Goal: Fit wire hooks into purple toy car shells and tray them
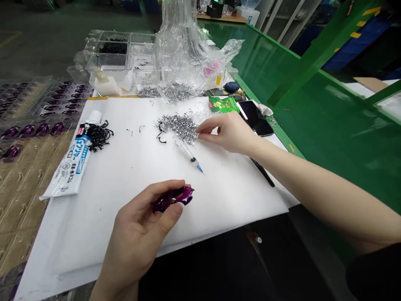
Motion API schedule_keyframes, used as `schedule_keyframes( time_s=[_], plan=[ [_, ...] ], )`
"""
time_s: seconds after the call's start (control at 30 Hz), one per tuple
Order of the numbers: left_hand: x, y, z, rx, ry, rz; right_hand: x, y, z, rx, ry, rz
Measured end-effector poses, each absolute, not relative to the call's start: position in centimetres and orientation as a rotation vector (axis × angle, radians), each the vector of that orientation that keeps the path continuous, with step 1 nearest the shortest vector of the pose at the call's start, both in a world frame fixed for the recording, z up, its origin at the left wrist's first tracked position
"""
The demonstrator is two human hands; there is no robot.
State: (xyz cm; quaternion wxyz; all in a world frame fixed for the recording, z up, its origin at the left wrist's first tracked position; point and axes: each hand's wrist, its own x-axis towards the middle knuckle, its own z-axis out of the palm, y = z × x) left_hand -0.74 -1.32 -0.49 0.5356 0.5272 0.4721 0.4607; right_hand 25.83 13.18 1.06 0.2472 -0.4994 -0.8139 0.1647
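My left hand [140,225] grips a glossy purple plastic part [169,198] with an opening through it, held above the white foam sheet [238,192]. At the right edge of a pile of small silvery pieces [180,125], my right hand [227,131] has its thumb and forefinger closed together; whatever is between the tips is too small to make out. A syringe [189,154] with a blue tip lies just below the pile. Farther left, a bunch of small black pieces [99,136] rests against a white and blue glue tube [72,163].
Trays of purple parts [44,128] stand at the left. Behind the sheet are clear bins [112,48] and hanging clear plastic [184,50]. On the right lie a green packet [224,104], a phone [255,117] and black tweezers [263,172], beside a green partition [300,113].
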Motion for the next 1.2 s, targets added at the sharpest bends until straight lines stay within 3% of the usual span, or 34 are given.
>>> schedule_keyframes(
  time_s=[0.3,0.73,0.97,1.2],
  plan=[
    [-0.7,-1.3,-0.4,1.288,1.118,1.083,26.4,11.1,1.2,-1.287,-2.213,0.333],
    [0.0,-1.8,-0.1,1.169,1.138,1.111,23.5,11.8,1.8,-1.512,-1.987,0.793],
    [-0.9,-1.4,-0.6,1.275,1.006,1.084,25.5,7.0,3.5,-1.348,-1.75,1.031],
    [-1.0,-1.4,-0.8,1.299,0.973,1.085,24.2,3.2,3.4,-1.229,-1.769,0.897]
  ],
)
